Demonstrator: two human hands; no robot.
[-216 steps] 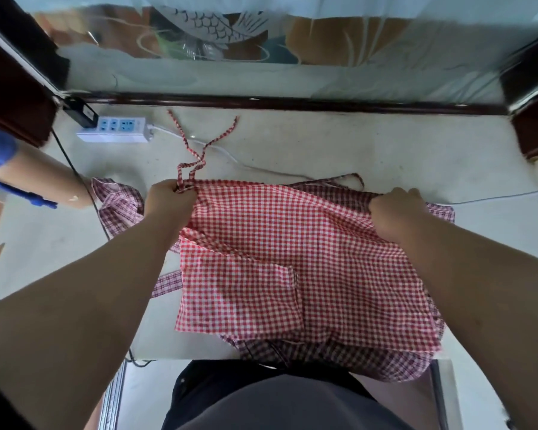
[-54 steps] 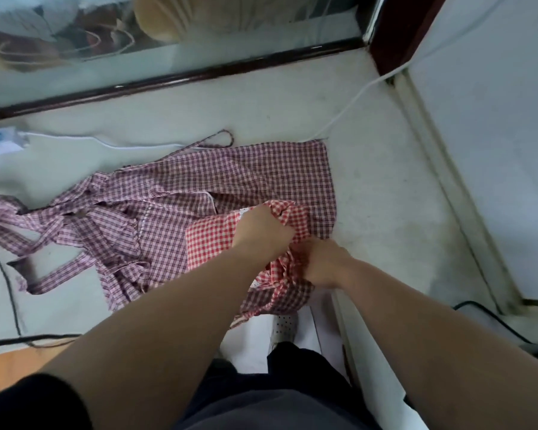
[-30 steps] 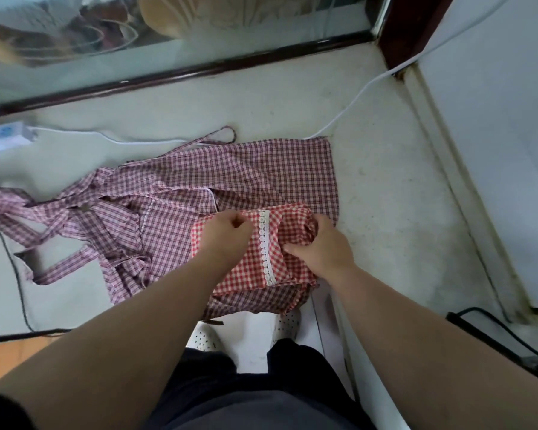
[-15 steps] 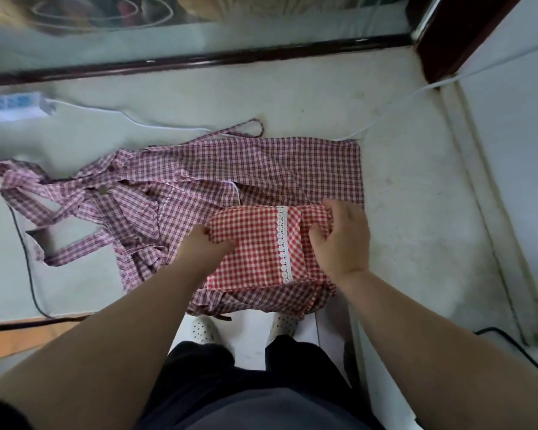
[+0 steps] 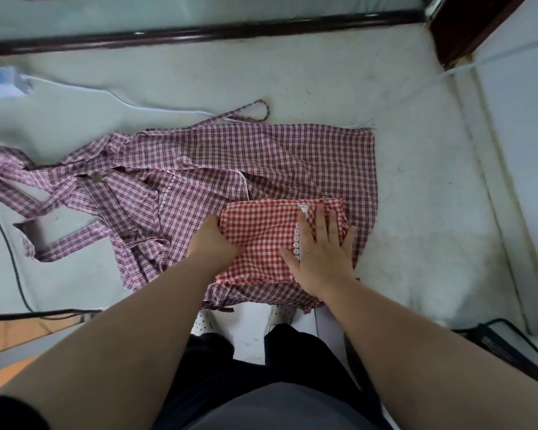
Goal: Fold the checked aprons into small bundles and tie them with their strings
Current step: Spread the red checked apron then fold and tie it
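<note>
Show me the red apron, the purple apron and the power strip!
red checked apron (image 5: 261, 234): head view, bare middle of the folded bundle.
purple checked apron (image 5: 292, 156): head view, flat middle of the spread cloth.
power strip (image 5: 0, 82): head view, its blurred white body.

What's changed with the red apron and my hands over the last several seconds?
The red apron, held spread open by both hands seven seconds ago, is now a small folded bundle lying on the purple checked apron. The right hand let go of the bundle's right end and opened flat on top. The left hand stays at its left edge; the apron beneath stays spread out.
</note>
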